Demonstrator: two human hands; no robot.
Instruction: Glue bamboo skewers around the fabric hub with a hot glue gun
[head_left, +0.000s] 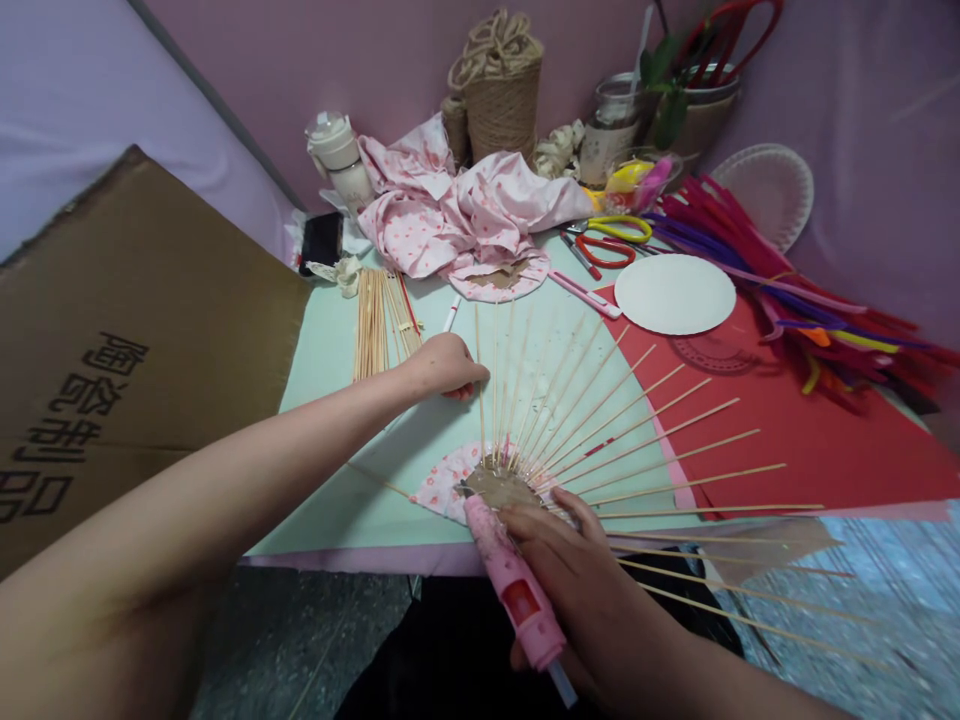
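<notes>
A fan of thin wooden skewers (615, 430) radiates from a brown cardboard hub (501, 484) edged with pink floral fabric, at the near edge of the table. My right hand (581, 580) is closed around a pink glue gun (514, 585), its tip touching the hub. My left hand (442, 365) is closed in a pinch on the far end of the leftmost upright skewer (480, 400). A bundle of loose skewers (379, 322) lies just beyond my left hand.
A large cardboard box (127, 340) stands at the left. At the back lie pink fabric (465, 215), twine spools (501, 95), scissors (611, 240), a white paper disc (673, 293), pipe cleaners (787, 290) and a paper plate (772, 185). Red paper (810, 440) covers the right side.
</notes>
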